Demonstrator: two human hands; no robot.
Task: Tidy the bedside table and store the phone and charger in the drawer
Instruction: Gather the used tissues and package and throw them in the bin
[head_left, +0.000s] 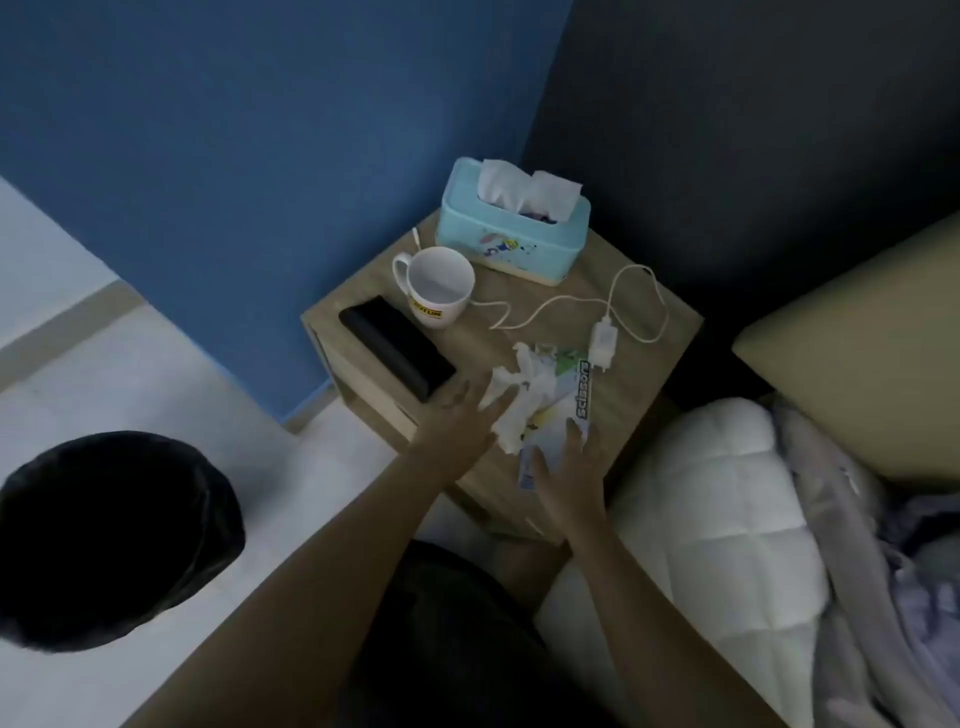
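Observation:
A wooden bedside table (641, 332) stands in the corner. A black phone (396, 353) lies at its left edge. The white charger (602, 343) rests at the right with its cable (550, 306) looping across the top. A crumpled white tissue (511, 400) sits on a scissors package (569, 395) near the front edge. My left hand (457, 421) lies flat with fingers spread, fingertips touching the tissue, just below the phone. My right hand (569, 475) rests flat on the package's lower end. Neither hand holds anything.
A white mug (439, 286) and a light blue tissue box (514, 228) stand at the back of the table. A black-lined bin (111, 535) sits on the floor at left. A white pillow (727, 509) and bedding lie at right. Blue wall behind.

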